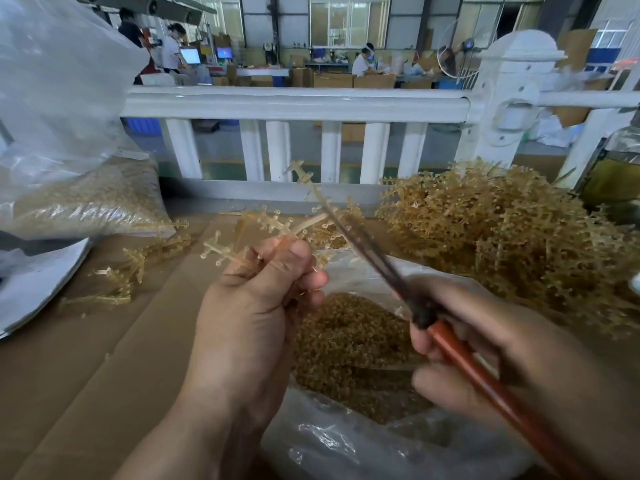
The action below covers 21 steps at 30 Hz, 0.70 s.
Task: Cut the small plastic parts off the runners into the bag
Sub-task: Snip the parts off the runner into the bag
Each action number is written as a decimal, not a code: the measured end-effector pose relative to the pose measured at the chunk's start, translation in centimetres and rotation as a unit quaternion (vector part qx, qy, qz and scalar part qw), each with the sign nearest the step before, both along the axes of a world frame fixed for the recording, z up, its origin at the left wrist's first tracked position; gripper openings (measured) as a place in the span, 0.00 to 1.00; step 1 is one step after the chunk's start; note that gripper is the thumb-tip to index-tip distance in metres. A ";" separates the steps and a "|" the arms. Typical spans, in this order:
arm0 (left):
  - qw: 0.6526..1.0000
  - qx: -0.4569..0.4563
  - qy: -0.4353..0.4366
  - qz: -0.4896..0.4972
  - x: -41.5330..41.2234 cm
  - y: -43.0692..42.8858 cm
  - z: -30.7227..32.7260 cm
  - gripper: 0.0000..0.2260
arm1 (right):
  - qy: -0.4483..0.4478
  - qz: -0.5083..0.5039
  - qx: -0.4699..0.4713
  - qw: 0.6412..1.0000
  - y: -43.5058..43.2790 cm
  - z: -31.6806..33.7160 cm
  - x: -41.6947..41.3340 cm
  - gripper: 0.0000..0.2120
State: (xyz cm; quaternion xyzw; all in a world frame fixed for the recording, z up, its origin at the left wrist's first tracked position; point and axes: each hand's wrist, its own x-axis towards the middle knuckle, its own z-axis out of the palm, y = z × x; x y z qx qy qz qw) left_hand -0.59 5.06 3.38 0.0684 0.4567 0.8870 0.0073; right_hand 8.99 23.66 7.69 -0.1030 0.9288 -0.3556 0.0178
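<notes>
My left hand (258, 299) grips a bundle of amber plastic runners (263, 225) with small parts on their branches, held above the clear plastic bag (346, 441). The bag lies open below my hands and holds a heap of cut amber parts (349, 348). My right hand (485, 344) grips scissors (377, 258) with red handles; the dark blades point up and left and cross one runner (311, 188) that sticks up from the bundle. The blade tips are blurred.
A big pile of uncut runners (502, 237) lies at the right on the cardboard-covered table (86, 375). Stripped runners (128, 271) lie at the left. A large filled clear bag (86, 199) stands at the far left. A white railing (294, 105) runs behind the table.
</notes>
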 end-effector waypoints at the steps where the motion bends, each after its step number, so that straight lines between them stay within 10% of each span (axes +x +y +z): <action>1: 1.000 -0.010 0.012 0.004 0.0 -0.1 0.0 0.09 | 0.013 -0.003 0.014 1.000 0.1 -0.4 -0.4 0.34; 21: 0.982 -0.084 0.101 0.136 -0.9 -0.7 -0.7 0.08 | -0.019 -0.053 0.067 0.996 1.1 -0.6 -1.3 0.35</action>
